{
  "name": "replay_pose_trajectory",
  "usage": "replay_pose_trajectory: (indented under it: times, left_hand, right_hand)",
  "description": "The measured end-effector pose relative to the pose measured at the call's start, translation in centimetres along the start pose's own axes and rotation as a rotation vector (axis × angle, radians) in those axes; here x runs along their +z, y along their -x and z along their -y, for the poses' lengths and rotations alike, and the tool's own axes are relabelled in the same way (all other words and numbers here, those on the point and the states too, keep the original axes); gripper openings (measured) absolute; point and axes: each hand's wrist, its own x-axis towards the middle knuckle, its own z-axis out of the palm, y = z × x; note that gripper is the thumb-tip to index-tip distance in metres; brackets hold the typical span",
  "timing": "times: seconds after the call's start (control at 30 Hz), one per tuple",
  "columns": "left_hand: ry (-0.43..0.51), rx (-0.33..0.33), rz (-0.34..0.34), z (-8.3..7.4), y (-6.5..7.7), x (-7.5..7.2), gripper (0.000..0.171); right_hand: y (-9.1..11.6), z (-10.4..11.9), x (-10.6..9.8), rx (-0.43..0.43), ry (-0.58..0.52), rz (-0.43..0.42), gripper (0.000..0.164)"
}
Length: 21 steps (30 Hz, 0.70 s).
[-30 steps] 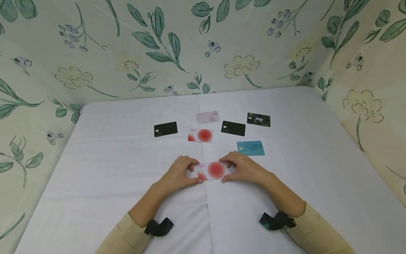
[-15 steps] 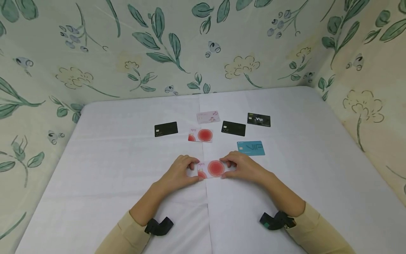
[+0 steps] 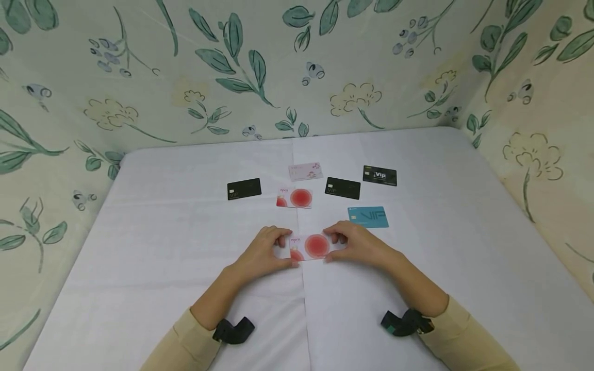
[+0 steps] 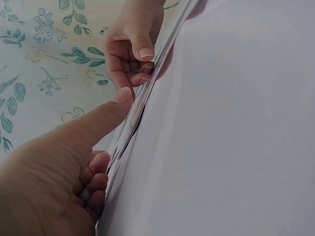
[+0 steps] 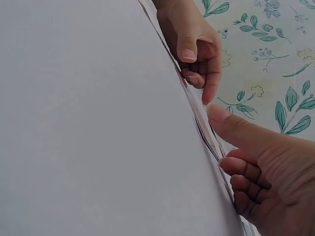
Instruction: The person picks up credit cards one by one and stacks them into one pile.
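I hold a pink and white card with a big red circle [image 3: 317, 246] between my two hands, close to the middle of the table. My left hand [image 3: 266, 251] has its left end, pinched with the thumb at the near corner and a finger at the far corner. My right hand [image 3: 355, 245] pinches the right end the same way. My other fingers are curled in. I cannot tell if the card lies flat on the white cloth [image 3: 162, 247] or is a little bit up. Just past it lies another red-circle card [image 3: 300, 197], and a pale pink card [image 3: 305, 171] lies behind that one. A black card [image 3: 244, 189] is off to the left. To the right is a second black card [image 3: 342, 188], and farther right is a black card with white letters [image 3: 379, 175]. A blue card [image 3: 367, 217] sits near my right hand, just past my knuckles. I have tan sleeves [image 3: 464, 332], and a black thing [image 3: 233, 331] is on each wrist. The wall [image 3: 278, 77] has green leaves and yellow flowers.
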Motion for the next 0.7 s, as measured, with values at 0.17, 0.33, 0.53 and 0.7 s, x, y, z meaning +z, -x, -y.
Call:
replay_pose_trajectory:
  times: [0.17, 0.33, 0.53, 0.7]
  left_hand:
    - [0.035, -0.013, -0.039, -0.4, -0.1, 0.1, 0.06]
    - [0.078, -0.043, -0.075, -1.2, -0.4, -0.6, 0.064]
    - [0.133, 0.003, -0.087, -2.2, -1.1, -1.6, 0.066]
    - [0.171, 0.01, -0.098, -3.2, -1.8, -1.9, 0.067]
  right_hand:
    - [0.2, -0.1, -0.2, -0.009, -0.005, -0.023, 0.058]
    - [0.4, 0.1, -0.5, -0.029, 0.005, -0.07, 0.059]
    - [0.4, 0.2, -1.2, -0.066, 0.008, -0.133, 0.062]
    - [0.4, -0.1, -2.1, -0.081, -0.027, -0.169, 0.066]
